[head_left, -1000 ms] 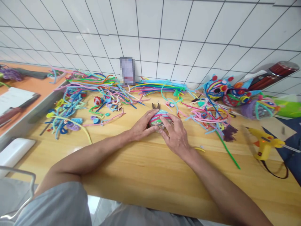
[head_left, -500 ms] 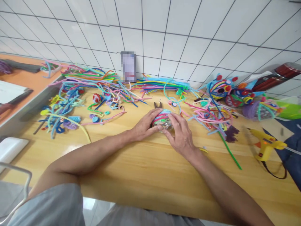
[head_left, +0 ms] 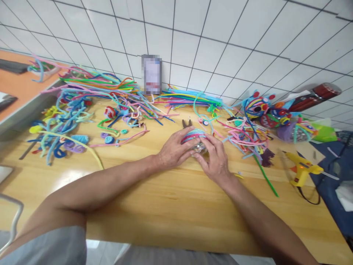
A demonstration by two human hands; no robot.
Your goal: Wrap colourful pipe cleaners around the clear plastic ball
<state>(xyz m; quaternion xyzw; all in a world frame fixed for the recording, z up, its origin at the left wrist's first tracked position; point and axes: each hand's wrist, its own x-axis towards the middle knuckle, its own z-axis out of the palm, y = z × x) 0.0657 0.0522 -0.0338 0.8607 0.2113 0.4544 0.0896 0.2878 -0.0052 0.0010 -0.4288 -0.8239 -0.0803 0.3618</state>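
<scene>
Between both hands, low over the wooden table (head_left: 165,206), is a rounded clear object wrapped with colored pipe cleaners (head_left: 193,135), light blue and pink on its upper side. My left hand (head_left: 174,149) holds it from the left, fingers laid across its front. From the right, my right hand (head_left: 213,156) grips it with thumb and fingers. The clear lower part shows between the hands. Just behind it lie dark-handled pliers (head_left: 186,123), partly hidden by the object and my left hand.
Loose pipe cleaners (head_left: 68,121) spread at the left, with a bundle (head_left: 190,100) along the wall. A phone (head_left: 152,75) leans on the tiles. To the right are a pink-blue pile (head_left: 245,134), decorated figures (head_left: 257,106), a red bottle (head_left: 317,96) and a yellow glue gun (head_left: 303,169).
My left hand's fingers have shifted over the object's front, covering more of its striped side. The view has turned slightly to the right.
</scene>
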